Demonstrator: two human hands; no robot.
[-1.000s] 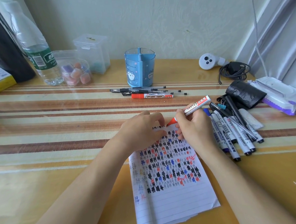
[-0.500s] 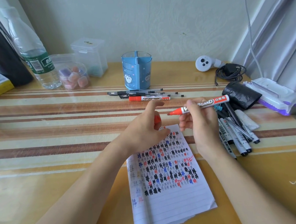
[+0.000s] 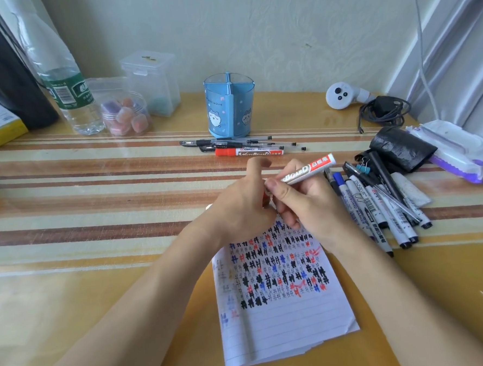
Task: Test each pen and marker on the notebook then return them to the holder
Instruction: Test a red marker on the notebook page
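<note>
The right hand (image 3: 306,204) grips the red marker (image 3: 309,172); the left hand (image 3: 244,208) presses its cap (image 3: 266,201) on. Capping appears underway. Next, the marker goes into the holder (image 3: 230,105).

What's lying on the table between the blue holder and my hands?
In the head view, a small row of pens and a red whiteboard marker lies just in front of the holder; then bare table to the hands.

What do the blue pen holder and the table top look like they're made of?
Pen holder: probably translucent blue plastic, since its inner dividers show through the wall. Table top: looks like striped woven fabric under a glossy clear sheet, judging by the reflections; the exact material is unclear.
</note>
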